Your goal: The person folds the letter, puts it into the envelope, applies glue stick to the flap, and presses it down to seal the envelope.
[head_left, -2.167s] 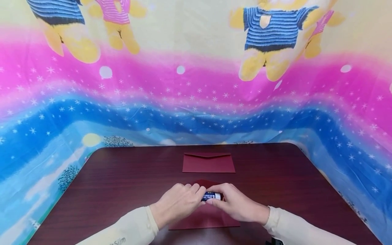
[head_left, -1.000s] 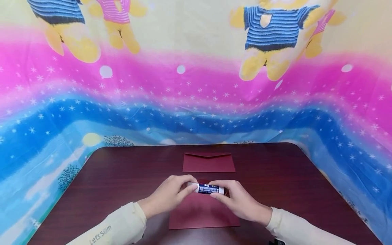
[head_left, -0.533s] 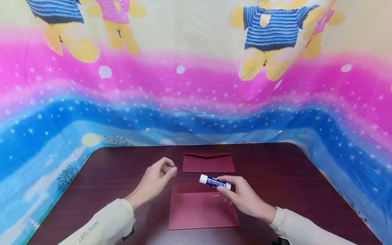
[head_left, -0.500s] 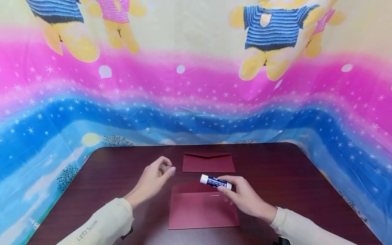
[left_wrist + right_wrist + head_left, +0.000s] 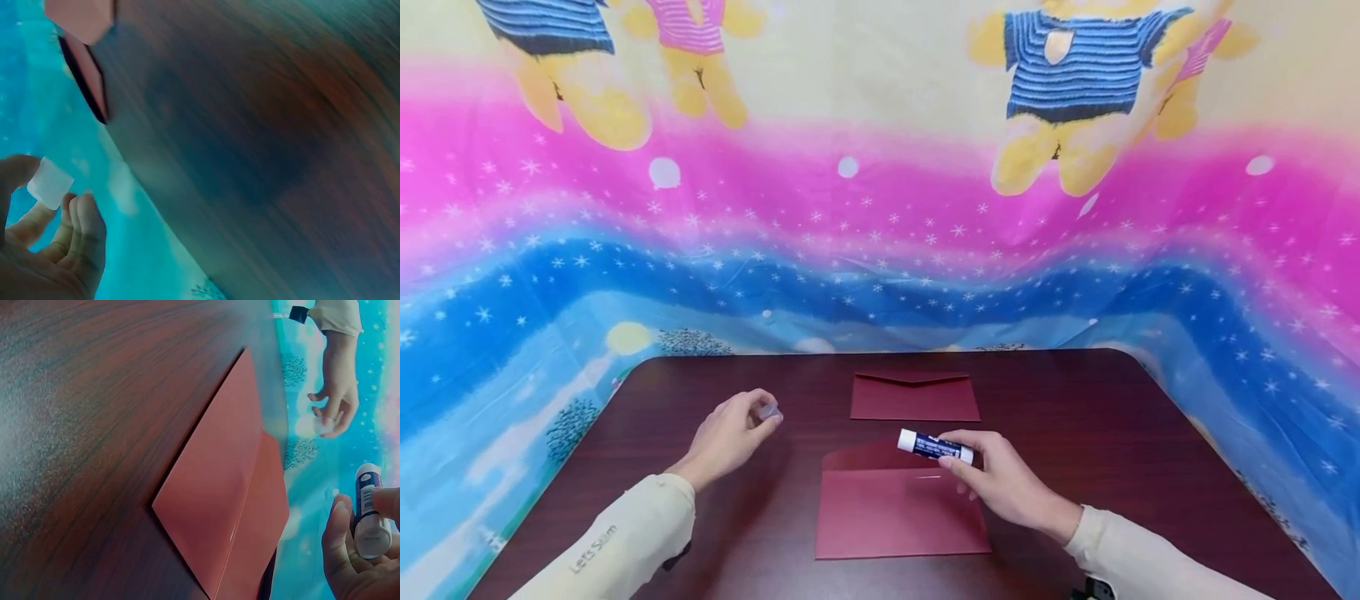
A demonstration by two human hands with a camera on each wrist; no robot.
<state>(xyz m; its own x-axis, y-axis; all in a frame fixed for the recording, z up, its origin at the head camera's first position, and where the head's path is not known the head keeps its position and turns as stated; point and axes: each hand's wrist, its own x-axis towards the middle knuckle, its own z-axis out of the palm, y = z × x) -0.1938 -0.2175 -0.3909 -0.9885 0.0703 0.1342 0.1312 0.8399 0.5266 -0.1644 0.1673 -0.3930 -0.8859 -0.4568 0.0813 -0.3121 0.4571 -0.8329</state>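
My right hand [image 5: 1000,477] grips a glue stick [image 5: 934,447] with a dark blue label and white ends, its uncapped end pointing left. Below it lies a dark red envelope [image 5: 898,517] with its flap [image 5: 872,456] folded out toward the far side. Off to the left, my left hand [image 5: 727,435] pinches a small translucent cap [image 5: 50,183] between thumb and fingers, above the table. The right wrist view shows the glue stick [image 5: 370,509] held between thumb and fingers, beside the envelope [image 5: 215,469].
A second dark red envelope [image 5: 916,398] lies farther back on the brown wooden table [image 5: 1075,400], its flap edge slightly raised. Behind the table hangs a printed cloth [image 5: 880,233] with bears and snowflakes.
Both hands were together on the glue stick; the left has pulled away with the cap and moved further left. The right hand keeps the glue stick above the near envelope.
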